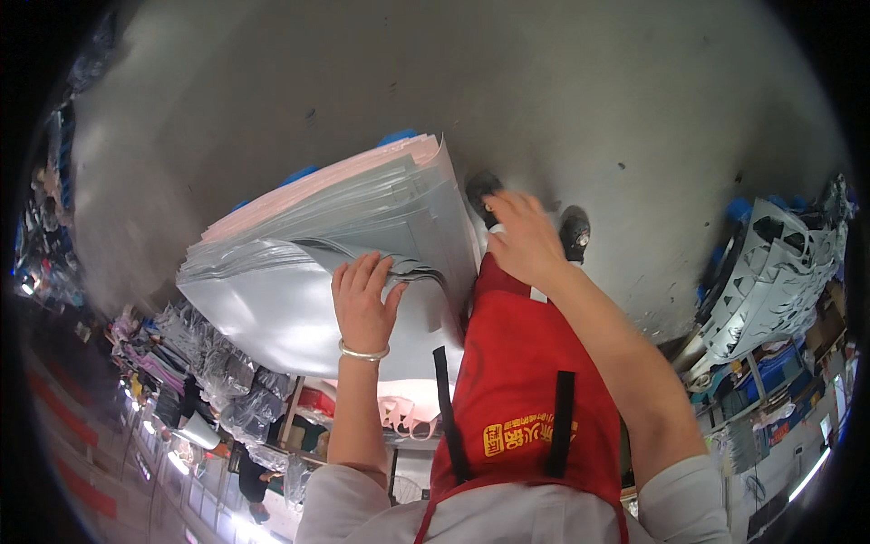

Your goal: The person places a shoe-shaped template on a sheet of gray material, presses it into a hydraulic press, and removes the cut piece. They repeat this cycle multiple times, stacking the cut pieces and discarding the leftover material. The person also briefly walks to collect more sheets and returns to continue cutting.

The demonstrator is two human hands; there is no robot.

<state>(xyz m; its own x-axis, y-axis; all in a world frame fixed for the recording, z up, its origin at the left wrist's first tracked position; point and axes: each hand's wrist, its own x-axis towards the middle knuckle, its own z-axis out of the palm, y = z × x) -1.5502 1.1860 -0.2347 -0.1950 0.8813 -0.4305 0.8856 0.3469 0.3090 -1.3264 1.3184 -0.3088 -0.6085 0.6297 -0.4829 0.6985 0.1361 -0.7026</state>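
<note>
A tall stack of large thin sheets (272, 304), glossy grey toward me and pale pink on the far side, stands to the left of my legs. Several of its grey sheets are bent up, their edges curling together near the stack's right side. Over these bent edges lies my left hand (362, 290), fingers bent on the sheets and thumb apart; what is under the fingers is hidden. My right hand (521, 236) hangs in the air above my shoe, to the right of the stack, with nothing in it and its fingers loosely apart.
Blue pieces (397, 138) show beneath the stack's far edge. My dark shoes (575, 233) stand on the grey floor (616, 100). At the right are white cut-out sheets (770, 281) beside loaded shelving. Plastic-wrapped bundles (227, 385) and racks line the lower left.
</note>
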